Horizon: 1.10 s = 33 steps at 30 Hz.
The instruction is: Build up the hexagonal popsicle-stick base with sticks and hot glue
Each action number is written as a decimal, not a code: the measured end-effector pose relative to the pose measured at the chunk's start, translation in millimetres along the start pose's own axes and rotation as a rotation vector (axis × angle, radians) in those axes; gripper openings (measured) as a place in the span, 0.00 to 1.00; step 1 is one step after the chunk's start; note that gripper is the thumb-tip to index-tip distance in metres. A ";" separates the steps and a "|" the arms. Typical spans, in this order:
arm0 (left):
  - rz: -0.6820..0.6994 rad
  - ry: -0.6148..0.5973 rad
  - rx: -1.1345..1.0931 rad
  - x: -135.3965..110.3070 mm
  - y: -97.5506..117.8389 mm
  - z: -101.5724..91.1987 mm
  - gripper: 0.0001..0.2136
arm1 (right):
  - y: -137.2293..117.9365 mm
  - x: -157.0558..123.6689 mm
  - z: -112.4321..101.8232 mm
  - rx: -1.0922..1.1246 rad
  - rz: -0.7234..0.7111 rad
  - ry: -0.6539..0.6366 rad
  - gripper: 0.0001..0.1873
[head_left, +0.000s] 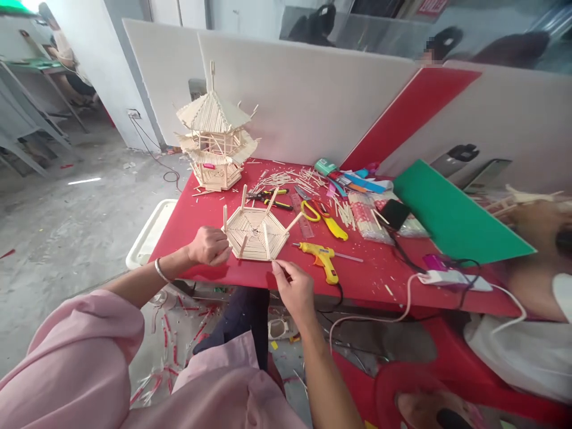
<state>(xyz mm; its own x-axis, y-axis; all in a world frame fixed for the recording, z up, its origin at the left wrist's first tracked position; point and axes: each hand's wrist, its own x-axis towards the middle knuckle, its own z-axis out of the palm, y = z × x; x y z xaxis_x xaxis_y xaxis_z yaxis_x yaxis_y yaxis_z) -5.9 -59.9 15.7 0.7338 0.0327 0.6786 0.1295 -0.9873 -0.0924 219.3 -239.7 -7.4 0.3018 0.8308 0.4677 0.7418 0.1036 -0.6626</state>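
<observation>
A hexagonal platform of wooden sticks (255,231), with short stick posts standing along its rim, lies on the red table. My left hand (209,245) is curled closed at the platform's left edge; whatever its fingers hold is hidden. At the front right corner, the thumb of my right hand (295,289) meets the platform's edge, with the other fingers curled below. A yellow glue gun (324,257) lies to the right of the platform. Behind it are black-and-yellow pliers (272,198) and yellow-handled scissors (311,210).
A stick pagoda (217,146) stands at the back left. Loose sticks (286,177), bagged sticks (369,217) and a green board (460,214) occupy the back and right. A power strip (456,280) with cords lies near the right edge. Another person's arm (531,244) is at far right.
</observation>
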 end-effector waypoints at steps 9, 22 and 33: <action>-0.676 -0.221 0.193 -86.0 60.7 -31.9 0.17 | 15.8 -18.8 29.4 -0.027 0.016 -0.041 0.19; -0.826 -0.148 0.395 -94.9 92.5 0.6 0.21 | 19.1 -30.8 21.5 -0.212 0.005 -0.113 0.12; -0.807 -0.007 0.388 -103.4 97.4 12.3 0.18 | 6.3 -31.4 28.0 -0.363 0.024 -0.067 0.11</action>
<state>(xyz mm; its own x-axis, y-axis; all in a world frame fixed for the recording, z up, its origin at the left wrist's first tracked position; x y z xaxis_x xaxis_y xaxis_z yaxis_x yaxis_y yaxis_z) -61.0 -157.5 -72.5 0.3255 0.6971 0.6389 0.8237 -0.5409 0.1704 197.8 -249.8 -42.7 0.2905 0.8657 0.4076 0.9028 -0.1068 -0.4167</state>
